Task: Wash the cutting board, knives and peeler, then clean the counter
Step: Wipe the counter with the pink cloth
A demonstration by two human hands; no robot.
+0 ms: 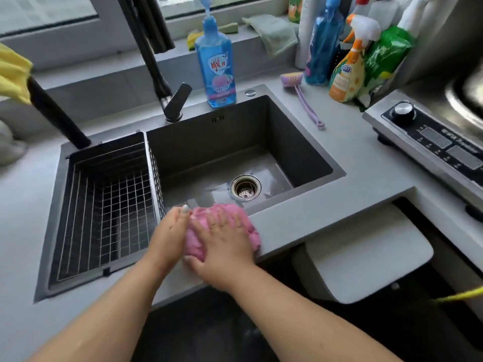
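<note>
Head view looks down on my two hands working a pink cloth (222, 231) on the front strip of the grey counter (300, 220), right at the near rim of the sink (300, 142). My right hand (224, 246) lies flat on top of the cloth with fingers spread and straight, pressing it down; my left hand (170, 231) is set against the cloth's left edge, fingers fairly straight, steadying the bunch rather than pinching it, so both hands are together on it. I judge the cloth to be soft, limp and probably damp, light to move and apt to ball up or slide on the smooth counter, so the best hold is a broad palm over its middle with the other hand gathering the loose edge. It lies directly beneath and between my hands, part of it hanging toward the basin. No cutting board, knives or peeler show anywhere. A wire basket (104, 205) sits in the left of the sink, a blue soap bottle (217, 66) behind it.
</note>
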